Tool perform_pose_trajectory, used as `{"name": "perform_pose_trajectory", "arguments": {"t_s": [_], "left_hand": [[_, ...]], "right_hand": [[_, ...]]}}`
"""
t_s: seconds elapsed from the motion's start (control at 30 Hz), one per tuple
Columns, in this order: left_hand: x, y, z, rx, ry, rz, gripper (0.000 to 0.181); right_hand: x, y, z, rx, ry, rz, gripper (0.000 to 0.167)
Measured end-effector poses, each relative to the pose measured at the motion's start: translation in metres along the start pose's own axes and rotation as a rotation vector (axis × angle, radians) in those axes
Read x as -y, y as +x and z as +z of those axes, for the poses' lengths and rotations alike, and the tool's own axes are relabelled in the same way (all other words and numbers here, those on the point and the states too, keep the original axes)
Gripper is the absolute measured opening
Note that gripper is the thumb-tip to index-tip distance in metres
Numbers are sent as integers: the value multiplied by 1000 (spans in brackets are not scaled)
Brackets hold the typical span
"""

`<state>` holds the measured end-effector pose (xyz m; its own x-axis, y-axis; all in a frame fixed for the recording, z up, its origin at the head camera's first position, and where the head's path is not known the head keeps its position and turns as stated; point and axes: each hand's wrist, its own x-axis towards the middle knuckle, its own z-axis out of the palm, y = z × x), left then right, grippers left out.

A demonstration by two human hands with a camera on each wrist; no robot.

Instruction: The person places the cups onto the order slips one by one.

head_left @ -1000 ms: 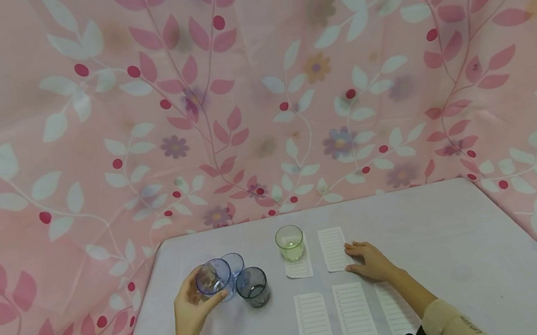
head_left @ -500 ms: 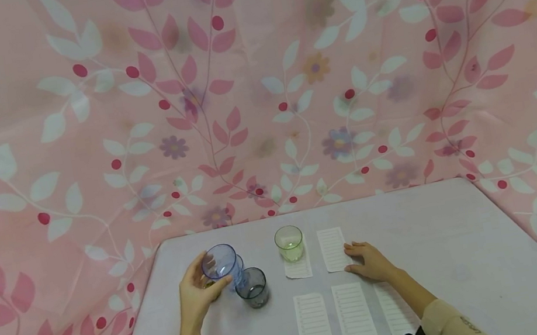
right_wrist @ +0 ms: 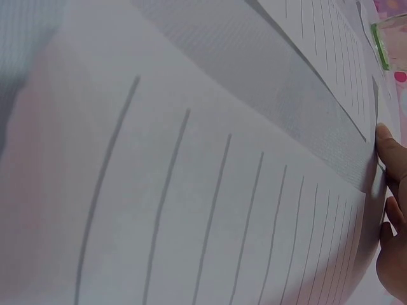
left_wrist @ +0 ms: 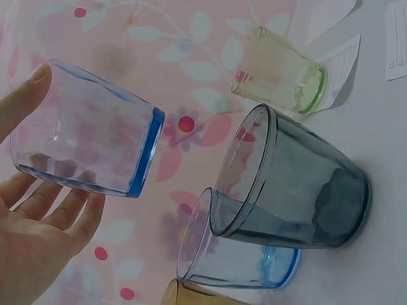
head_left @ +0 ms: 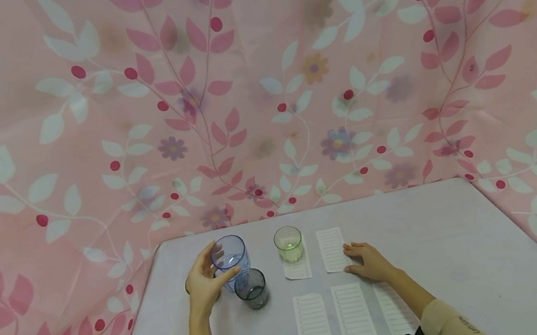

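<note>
My left hand (head_left: 205,282) grips a clear blue-tinted glass (left_wrist: 95,130), thumb on one side and fingers on the other, held up off the table. Just beyond it in the left wrist view stand a smoky grey glass (left_wrist: 305,184), a second blue glass (left_wrist: 276,267) and, partly cut off, an amber glass (left_wrist: 200,293). A green glass (head_left: 289,247) stands upright on a ruled paper sheet (head_left: 297,270). Fingers of my right hand (head_left: 372,263) rest at the right edge of another ruled sheet (head_left: 332,249), pinching nothing visible.
Three more ruled sheets lie nearer: a left one (head_left: 314,328), a middle one (head_left: 355,317) and a right one (head_left: 393,306), partly under my right forearm. A white-covered table (head_left: 497,259) ends at a pink floral backdrop (head_left: 255,87).
My left hand has carried the blue glass rightward and away from me, to behind the grey glass. My right hand has stayed in place.
</note>
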<state>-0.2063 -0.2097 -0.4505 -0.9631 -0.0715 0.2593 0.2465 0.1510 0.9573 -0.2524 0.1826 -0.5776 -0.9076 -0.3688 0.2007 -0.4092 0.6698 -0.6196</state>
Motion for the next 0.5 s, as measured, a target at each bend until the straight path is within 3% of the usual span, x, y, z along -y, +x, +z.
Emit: {"name": "perform_pose_trajectory", "arguments": {"t_s": [0.23,0.5], "left_hand": [[-3,4,12,32,-30,44,75],[0,13,21,45,-59,55,74]], "right_hand": [[2,0,0,-4,0,9,50],[0,0,0,0,11,6,52]]}}
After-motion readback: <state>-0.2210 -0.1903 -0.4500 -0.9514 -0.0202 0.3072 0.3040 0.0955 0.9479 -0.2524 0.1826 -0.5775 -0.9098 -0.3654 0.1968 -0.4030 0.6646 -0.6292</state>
